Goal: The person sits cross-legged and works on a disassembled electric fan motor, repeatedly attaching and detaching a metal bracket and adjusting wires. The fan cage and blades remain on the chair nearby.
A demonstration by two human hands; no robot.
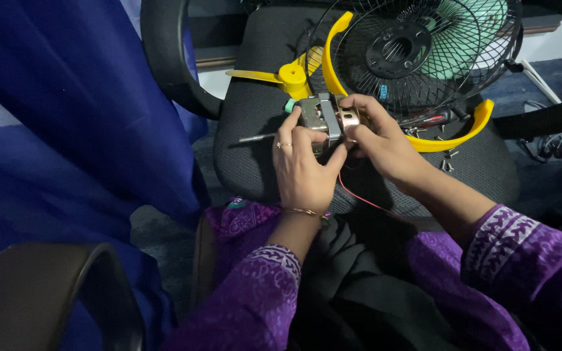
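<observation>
Both my hands grip a small metal fan motor (325, 117) above a black chair seat (255, 117). My left hand (302, 166) wraps it from the left and below, with a ring on one finger. My right hand (382, 140) clasps its right end. A thin metal shaft (256, 138) sticks out to the left of the motor. A red wire (359, 196) trails down from it. A yellow fan blade (287, 76) lies just behind the motor.
A black wire fan guard (417, 49) with a yellow rim (453, 140) lies on the seat's far right, small screws (447, 159) beside it. Blue cloth (79, 117) hangs at the left. A dark curved armrest (47, 286) is at lower left.
</observation>
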